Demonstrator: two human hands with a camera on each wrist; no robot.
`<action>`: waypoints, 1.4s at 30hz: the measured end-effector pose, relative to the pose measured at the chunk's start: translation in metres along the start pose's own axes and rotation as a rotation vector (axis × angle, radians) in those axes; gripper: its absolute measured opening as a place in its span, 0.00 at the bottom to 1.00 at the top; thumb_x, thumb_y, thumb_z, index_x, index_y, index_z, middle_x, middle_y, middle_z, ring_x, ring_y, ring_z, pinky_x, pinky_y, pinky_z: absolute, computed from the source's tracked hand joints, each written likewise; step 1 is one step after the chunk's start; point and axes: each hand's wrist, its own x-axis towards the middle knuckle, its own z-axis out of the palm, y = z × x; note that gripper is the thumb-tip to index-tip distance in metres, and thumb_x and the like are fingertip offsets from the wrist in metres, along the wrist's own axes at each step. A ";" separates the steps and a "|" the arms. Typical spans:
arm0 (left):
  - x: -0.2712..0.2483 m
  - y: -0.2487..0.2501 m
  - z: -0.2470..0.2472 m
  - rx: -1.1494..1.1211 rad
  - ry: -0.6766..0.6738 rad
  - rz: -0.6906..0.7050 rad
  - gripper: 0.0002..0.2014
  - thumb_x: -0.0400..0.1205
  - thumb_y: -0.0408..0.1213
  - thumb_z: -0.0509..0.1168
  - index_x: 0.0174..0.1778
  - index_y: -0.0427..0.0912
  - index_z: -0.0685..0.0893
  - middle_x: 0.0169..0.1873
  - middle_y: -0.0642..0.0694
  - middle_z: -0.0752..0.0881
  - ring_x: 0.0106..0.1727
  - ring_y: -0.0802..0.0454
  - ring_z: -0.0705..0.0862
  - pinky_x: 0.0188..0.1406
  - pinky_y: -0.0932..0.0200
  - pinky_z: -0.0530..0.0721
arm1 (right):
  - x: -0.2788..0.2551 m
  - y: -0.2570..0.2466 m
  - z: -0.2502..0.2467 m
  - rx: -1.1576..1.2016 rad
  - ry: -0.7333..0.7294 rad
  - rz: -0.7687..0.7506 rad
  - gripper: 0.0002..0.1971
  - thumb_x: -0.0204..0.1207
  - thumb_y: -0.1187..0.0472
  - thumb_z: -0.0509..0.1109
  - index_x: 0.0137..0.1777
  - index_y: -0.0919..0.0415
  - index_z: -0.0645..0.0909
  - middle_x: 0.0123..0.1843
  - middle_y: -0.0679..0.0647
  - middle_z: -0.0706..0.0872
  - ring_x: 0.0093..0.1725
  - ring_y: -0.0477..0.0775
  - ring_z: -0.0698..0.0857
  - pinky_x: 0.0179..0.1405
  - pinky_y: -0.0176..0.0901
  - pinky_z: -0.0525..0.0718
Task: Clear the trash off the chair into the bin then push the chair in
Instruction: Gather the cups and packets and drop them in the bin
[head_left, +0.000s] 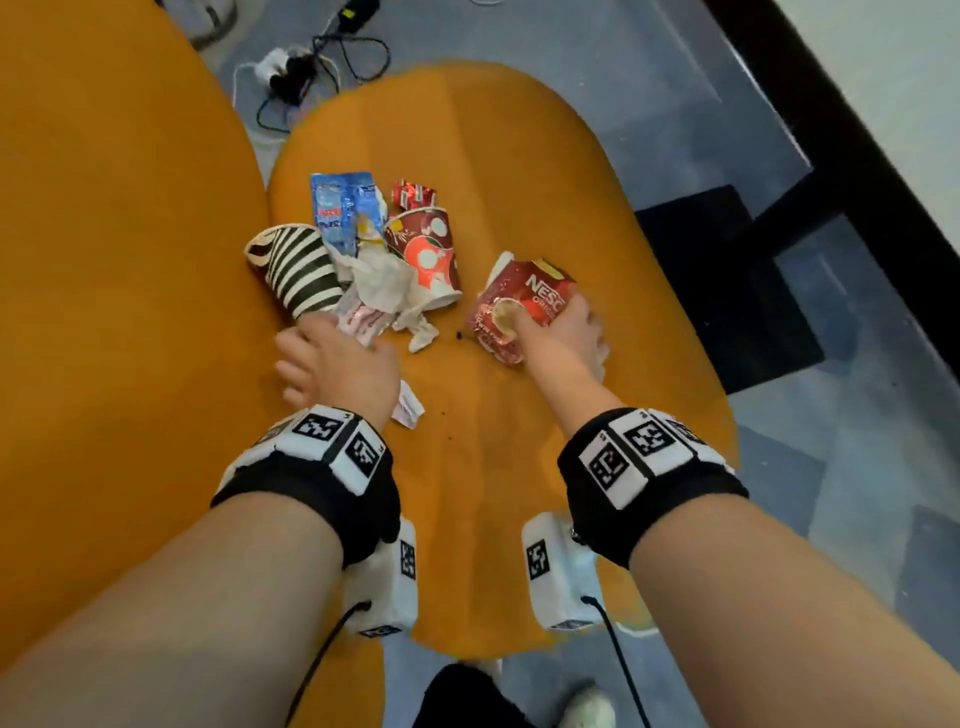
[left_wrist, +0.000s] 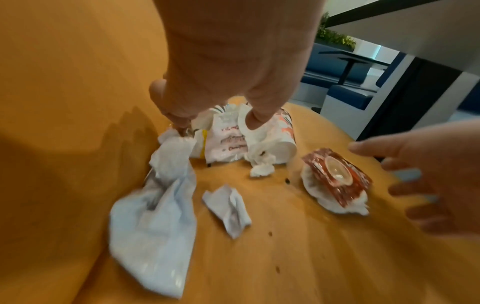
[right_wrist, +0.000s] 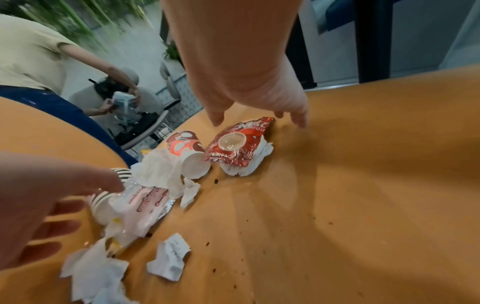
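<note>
Orange moulded plastic chair seat: crumpled red foil coffee sachet near right edge under spread right hand. Left hand pinching white tissue beside striped paper cup.

You have two paper cups on the chair seat: one striped cup and one red cup. There is one red Nescafe packet, one blue wrapper, at center frame.

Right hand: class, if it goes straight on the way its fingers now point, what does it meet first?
Most likely the red coffee sachet. The right hand hovers open just above it, fingers spread to either side, with crumpled tissue under the sachet. The gap between them is hard to judge.
</note>
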 end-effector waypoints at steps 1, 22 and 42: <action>0.012 0.006 -0.001 -0.021 -0.009 0.012 0.27 0.75 0.40 0.66 0.68 0.42 0.65 0.71 0.39 0.64 0.70 0.37 0.66 0.70 0.42 0.66 | 0.007 -0.005 0.006 0.000 0.011 0.045 0.43 0.72 0.36 0.66 0.81 0.49 0.51 0.83 0.60 0.60 0.80 0.69 0.57 0.79 0.67 0.61; 0.074 0.087 0.061 0.096 -0.197 0.068 0.49 0.61 0.58 0.75 0.75 0.56 0.57 0.76 0.36 0.54 0.73 0.22 0.60 0.72 0.30 0.66 | 0.024 -0.009 0.040 0.068 -0.110 -0.163 0.34 0.76 0.71 0.65 0.64 0.27 0.61 0.63 0.56 0.72 0.59 0.64 0.80 0.57 0.64 0.85; -0.058 0.027 0.042 -0.208 -0.120 0.352 0.36 0.63 0.34 0.74 0.64 0.52 0.64 0.65 0.38 0.62 0.64 0.36 0.72 0.54 0.42 0.86 | -0.042 0.040 -0.015 0.333 -0.081 -0.068 0.13 0.80 0.69 0.60 0.58 0.53 0.75 0.59 0.50 0.65 0.34 0.42 0.76 0.32 0.35 0.81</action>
